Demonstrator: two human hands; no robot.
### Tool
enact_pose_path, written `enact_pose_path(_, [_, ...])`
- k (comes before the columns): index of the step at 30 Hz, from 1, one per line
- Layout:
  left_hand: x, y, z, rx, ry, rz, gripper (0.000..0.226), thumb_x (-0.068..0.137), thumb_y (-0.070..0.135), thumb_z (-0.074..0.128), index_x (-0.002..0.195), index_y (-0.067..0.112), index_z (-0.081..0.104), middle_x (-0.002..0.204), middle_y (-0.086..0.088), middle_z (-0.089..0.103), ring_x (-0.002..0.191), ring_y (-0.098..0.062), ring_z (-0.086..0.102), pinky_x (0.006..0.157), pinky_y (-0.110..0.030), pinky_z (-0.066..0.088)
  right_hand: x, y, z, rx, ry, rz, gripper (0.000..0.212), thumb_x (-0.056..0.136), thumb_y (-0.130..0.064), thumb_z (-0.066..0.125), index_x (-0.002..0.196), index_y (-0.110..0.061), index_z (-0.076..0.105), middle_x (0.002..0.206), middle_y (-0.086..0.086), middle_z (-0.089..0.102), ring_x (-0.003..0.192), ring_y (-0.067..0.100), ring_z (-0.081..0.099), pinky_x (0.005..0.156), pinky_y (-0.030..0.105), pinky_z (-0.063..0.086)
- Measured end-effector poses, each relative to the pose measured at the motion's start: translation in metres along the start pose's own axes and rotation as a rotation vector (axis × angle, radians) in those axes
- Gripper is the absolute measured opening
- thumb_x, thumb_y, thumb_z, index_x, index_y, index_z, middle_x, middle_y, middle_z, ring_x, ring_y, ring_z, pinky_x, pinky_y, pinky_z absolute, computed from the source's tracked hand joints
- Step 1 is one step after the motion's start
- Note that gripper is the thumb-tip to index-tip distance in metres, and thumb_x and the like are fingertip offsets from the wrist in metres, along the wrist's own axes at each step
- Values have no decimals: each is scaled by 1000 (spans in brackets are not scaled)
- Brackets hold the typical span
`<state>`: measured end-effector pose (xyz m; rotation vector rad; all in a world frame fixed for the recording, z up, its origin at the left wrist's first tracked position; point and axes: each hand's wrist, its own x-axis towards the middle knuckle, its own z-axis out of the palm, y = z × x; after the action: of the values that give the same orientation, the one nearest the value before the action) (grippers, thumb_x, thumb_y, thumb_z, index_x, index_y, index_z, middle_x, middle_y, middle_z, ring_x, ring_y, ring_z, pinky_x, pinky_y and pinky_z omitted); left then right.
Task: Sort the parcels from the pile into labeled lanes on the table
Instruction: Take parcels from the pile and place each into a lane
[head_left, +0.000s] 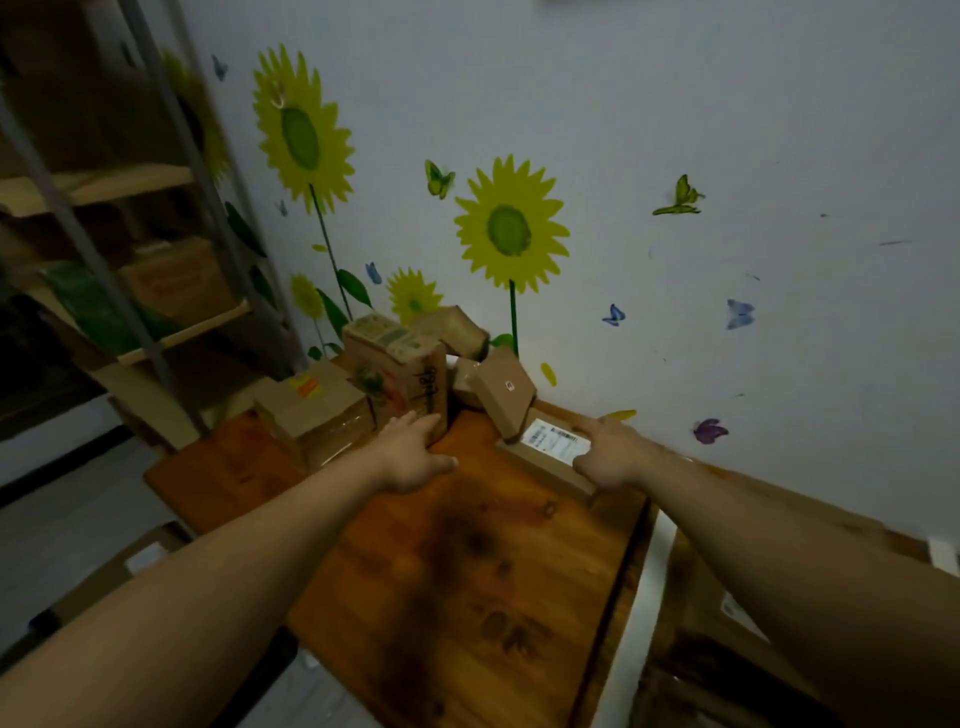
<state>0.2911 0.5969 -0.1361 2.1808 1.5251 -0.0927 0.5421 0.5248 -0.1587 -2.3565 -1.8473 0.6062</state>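
Note:
A pile of brown cardboard parcels stands at the far end of the wooden table (467, 571). The tall printed box (400, 374) stands upright in the middle of the pile. My left hand (415, 452) reaches to its base with straight fingers touching it. A flat parcel with a white label (545, 452) lies to the right. My right hand (608, 457) rests on that parcel's right edge, index finger stretched along its far side. A small box (506, 395) leans tilted behind the labelled parcel. A taped box with an orange sticker (317, 410) sits at the left.
The wall with sunflower and butterfly stickers (511, 228) runs right behind the pile. A metal shelf rack with boxes (156, 280) stands at the left. More cardboard boxes (727, 613) lie low at the right, and one box (140, 561) lies on the floor at the left.

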Motion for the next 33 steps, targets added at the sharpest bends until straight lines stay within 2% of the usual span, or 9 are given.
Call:
enact_pose_path(2, [30,-5,2,2,-46,44,79,90,51,52,151,27,8,160,-5,-2,146,-29,-4,117,-44,7,19,3,17,6,-13,61,61,92,-36,52,148,-25,31,149,9,37,129,28,43,105,36,40])
enact_pose_path(8, [125,-26,27,90,-199,195,78,90,50,52,151,26,8,160,-5,0,147,-27,-2,119,-43,9,64,9,70,25,-69,252,60,100,-36,40,153,-20,18,158,11,18,143,29,22,116,41,19])
enact_pose_path(12, [188,-34,52,182,-257,283,78,90,50,51,151,28,7,160,-6,0,146,-28,-1,119,-44,9,88,7,90,132,-60,364,63,99,-26,48,152,-15,18,159,11,12,142,29,25,113,36,26])
enact_pose_path(14, [212,-32,70,202,-285,305,78,90,49,52,151,30,7,160,-8,0,146,-29,4,118,-41,14,102,12,105,197,-44,417,71,93,-24,57,152,-16,18,157,12,16,139,30,30,110,36,31])
enact_pose_path(18, [247,-24,110,85,-343,310,77,91,42,55,151,30,8,159,-9,1,145,-29,12,116,-41,22,123,32,136,363,0,562,88,84,-29,67,153,-25,12,154,14,18,134,34,35,109,45,38])
enact_pose_path(21, [264,-17,131,-79,-346,306,70,93,30,55,150,25,14,157,-9,15,141,-28,25,111,-39,30,131,43,151,494,2,575,92,84,-29,67,153,-35,5,155,12,16,131,34,38,105,44,42])
enact_pose_path(25, [265,-15,138,-273,-311,275,60,93,19,55,145,21,26,148,-8,34,134,-26,37,105,-37,36,128,49,160,497,22,584,80,89,-30,62,152,-33,14,145,13,36,116,27,52,91,35,49])
enact_pose_path(30, [239,-23,129,-239,-369,262,51,93,16,56,140,19,36,141,-8,43,124,-24,46,98,-33,42,104,43,160,473,-12,582,61,92,-30,59,146,-26,31,133,11,51,106,22,58,92,38,52])
enact_pose_path(33, [213,-28,128,-202,-393,227,48,93,19,56,138,21,38,133,-6,49,106,-18,54,81,-28,48,85,38,167,477,-38,565,60,91,-32,59,145,-26,33,135,10,48,109,23,56,93,37,52])
